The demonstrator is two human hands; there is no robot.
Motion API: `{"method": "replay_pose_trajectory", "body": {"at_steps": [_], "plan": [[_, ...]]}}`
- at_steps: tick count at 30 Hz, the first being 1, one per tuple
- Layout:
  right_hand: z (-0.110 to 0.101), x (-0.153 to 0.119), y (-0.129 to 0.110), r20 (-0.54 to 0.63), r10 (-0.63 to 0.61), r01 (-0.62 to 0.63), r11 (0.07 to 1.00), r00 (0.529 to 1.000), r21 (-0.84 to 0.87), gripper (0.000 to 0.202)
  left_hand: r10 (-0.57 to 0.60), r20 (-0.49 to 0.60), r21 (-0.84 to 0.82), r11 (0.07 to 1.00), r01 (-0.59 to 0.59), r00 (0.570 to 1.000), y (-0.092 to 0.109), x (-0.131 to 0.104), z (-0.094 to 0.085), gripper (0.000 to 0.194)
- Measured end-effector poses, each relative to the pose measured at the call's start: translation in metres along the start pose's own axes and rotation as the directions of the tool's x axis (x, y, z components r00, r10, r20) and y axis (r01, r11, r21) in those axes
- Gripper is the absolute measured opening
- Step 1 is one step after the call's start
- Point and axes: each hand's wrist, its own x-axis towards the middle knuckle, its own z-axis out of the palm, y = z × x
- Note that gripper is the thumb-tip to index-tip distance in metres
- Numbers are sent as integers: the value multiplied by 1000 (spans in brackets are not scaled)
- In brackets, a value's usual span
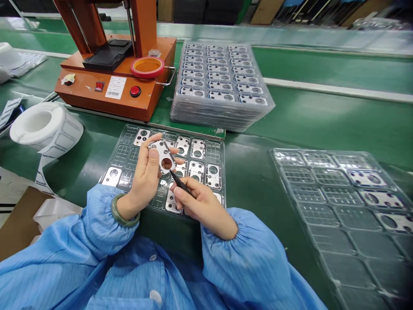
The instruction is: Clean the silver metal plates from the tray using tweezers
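Note:
My left hand [146, 178] holds up a silver metal plate [160, 151] with one large round hole and several small ones. In my right hand [201, 200] is a slim black tool, tweezers by its look [181, 182], its tip at the plate's lower edge by the big hole. Both hands are above a clear plastic tray [121, 155] with several like plates in its pockets, such as a plate [198, 148] at the back and a plate [213, 175] at the right. Part of this tray is hidden by my hands.
An orange press [106, 92] stands at the back left, a roll of tape [147, 67] on it. Beside it rises a stack of filled trays [222, 110]. A label roll [45, 125] lies at left. Another clear tray [325, 200] with a few plates is at right.

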Motion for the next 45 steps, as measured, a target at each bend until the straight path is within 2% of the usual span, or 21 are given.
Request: {"method": "replay_pose_trajectory", "body": {"at_steps": [5, 8, 10, 12, 15, 20, 22, 27, 31, 34, 36, 39, 42, 45], "plan": [[1, 2, 2, -11, -46, 46, 997, 999, -68, 39, -3, -7, -5, 1000, 3, 1000, 0, 1, 0, 39], [2, 2, 2, -103, -91, 88, 995, 990, -43, 32, -7, -14, -8, 1000, 6, 1000, -1, 1, -1, 40], [1, 2, 1, -150, -116, 104, 991, 982, -85, 30, -9, -20, -11, 1000, 9, 1000, -1, 2, -1, 40], [0, 1, 0, -147, -112, 87, 982, 983, -166, 28, -8, -22, -16, 1000, 8, 1000, 0, 2, -1, 39], [0, 0, 0, -122, -101, 70, 969, 987, -235, 39, -2, -21, -18, 1000, 2, 1000, 0, 2, -1, 39], [1, 2, 3, -205, -124, 90, 982, 971, -167, 28, 1, -30, -6, 1000, -2, 1000, 0, 2, -1, 39], [0, 2, 3, -193, -106, 72, 981, 975, -179, 26, 5, -33, -4, 1000, -6, 999, 0, 2, -1, 39], [-3, -1, 2, -121, -90, 59, 970, 989, -236, 46, 12, -39, -13, 1000, -13, 999, 1, 2, 0, 37], [-1, 0, 3, -181, -123, 86, 976, 976, -202, 30, 0, -28, -3, 1000, 0, 1000, 2, 2, 0, 38], [0, 0, 1, -207, -140, 79, 957, 968, -279, 26, -12, -30, -1, 1000, 12, 999, 2, 2, 0, 39], [-1, 0, 0, -168, -148, 83, 936, 975, -343, 31, -14, -34, -7, 1000, 14, 999, 3, 2, 0, 39], [-1, 0, 1, -139, -158, 103, 935, 978, -339, 40, -16, -32, -9, 1000, 16, 999, 2, 2, 0, 38], [-1, 1, 4, -212, -168, 103, 952, 963, -288, 27, -23, -28, 3, 1000, 23, 999, 2, 2, -1, 39], [-1, 1, 4, -269, -174, 102, 959, 947, -263, 24, -23, -32, 1, 1000, 23, 999, 3, 2, -1, 41]]}}
